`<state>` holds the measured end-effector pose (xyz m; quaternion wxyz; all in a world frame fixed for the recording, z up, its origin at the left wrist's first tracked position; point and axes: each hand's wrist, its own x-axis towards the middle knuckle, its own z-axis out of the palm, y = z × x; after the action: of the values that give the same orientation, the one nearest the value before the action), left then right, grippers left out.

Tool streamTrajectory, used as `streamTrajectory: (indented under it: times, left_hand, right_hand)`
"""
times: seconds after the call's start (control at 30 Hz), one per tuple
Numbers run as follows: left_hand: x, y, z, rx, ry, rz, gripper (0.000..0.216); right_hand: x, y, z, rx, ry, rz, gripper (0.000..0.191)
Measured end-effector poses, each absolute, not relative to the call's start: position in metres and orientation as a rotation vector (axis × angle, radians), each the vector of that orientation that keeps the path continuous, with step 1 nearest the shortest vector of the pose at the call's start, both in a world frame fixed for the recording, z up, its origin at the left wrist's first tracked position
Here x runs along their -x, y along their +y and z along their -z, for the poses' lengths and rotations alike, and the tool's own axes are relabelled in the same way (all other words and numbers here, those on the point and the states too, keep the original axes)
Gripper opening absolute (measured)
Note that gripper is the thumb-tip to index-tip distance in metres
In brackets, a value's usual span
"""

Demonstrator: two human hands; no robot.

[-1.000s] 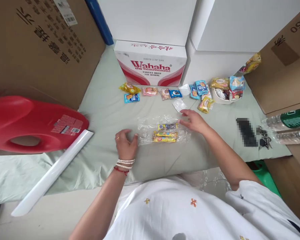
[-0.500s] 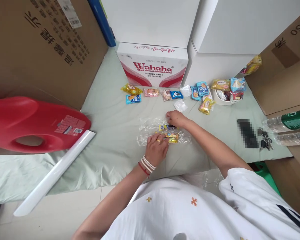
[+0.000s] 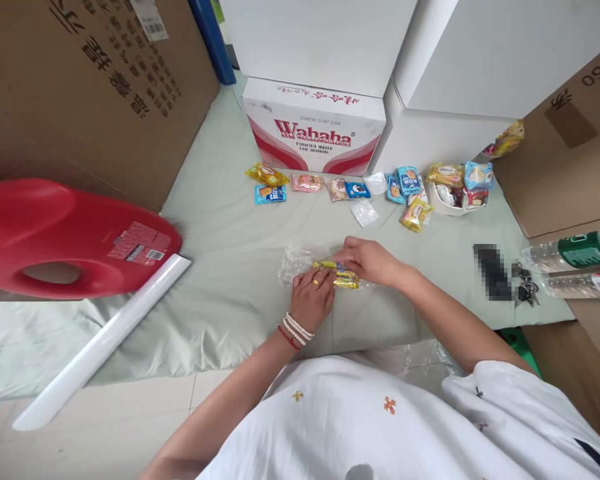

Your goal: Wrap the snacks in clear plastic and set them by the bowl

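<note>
My left hand (image 3: 312, 297), with a ring and bead bracelets, holds the left end of a small bundle of yellow-wrapped snack sticks (image 3: 347, 280). Its fingers rest over them on the cloth. Bent over the far right side of the bundle, my right hand (image 3: 369, 261) has its fingers closed on the clear plastic film. Part of that crumpled film (image 3: 295, 261) spreads out left of the sticks. The fingertips of both hands are partly hidden, and the sticks' left ends lie under my left hand.
Small snack packets (image 3: 307, 182) lie in a row before the Wahaha box (image 3: 315, 133). A white bowl (image 3: 447, 205) of packets stands at the right, near keys (image 3: 527, 288) and bottles (image 3: 580, 252). At the left are a red jug (image 3: 95, 243) and a white tube (image 3: 105, 340).
My right hand has come down and nearer onto the sticks, and the far film is now folded over toward them. My left hand stays in place. The view has shifted slightly.
</note>
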<state>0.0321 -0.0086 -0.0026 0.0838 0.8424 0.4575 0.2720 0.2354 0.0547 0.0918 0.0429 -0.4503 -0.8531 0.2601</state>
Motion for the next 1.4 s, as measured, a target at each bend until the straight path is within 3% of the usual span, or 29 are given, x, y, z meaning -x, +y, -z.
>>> streamTrajectory:
  times: [0.27, 0.43, 0.57, 0.73, 0.97, 1.23, 1.4]
  left_hand:
    - [-0.001, 0.001, 0.005, -2.085, 1.239, -1.053, 0.023]
    - [0.014, 0.029, -0.008, -1.634, 1.899, -1.301, 0.032]
    - [0.008, 0.054, -0.009, -1.704, 2.032, -0.945, 0.064]
    - [0.014, 0.048, -0.020, -1.703, 1.835, -0.605, 0.013]
    - [-0.008, 0.025, -0.041, -1.643, 1.640, -0.763, 0.009]
    - [-0.057, -0.001, -0.016, -2.295, 1.420, -0.608, 0.041]
    - [-0.059, -0.024, -0.011, -2.521, 1.438, -0.353, 0.070]
  right_hand:
    - [-0.223, 0.005, -0.056, 1.418, -2.849, -0.634, 0.042]
    - [-0.216, 0.005, -0.055, 1.471, -2.898, -0.471, 0.054]
    - [-0.215, 0.003, -0.053, 1.432, -2.895, -0.449, 0.055]
    - [-0.217, -0.001, -0.050, 1.444, -2.858, -0.504, 0.051]
    - [-0.216, -0.003, -0.046, 1.402, -2.787, -0.599, 0.047]
    - [-0.239, -0.030, -0.039, 1.324, -2.486, -0.718, 0.037]
    - [-0.259, -0.043, -0.031, 1.852, -1.827, -0.444, 0.040]
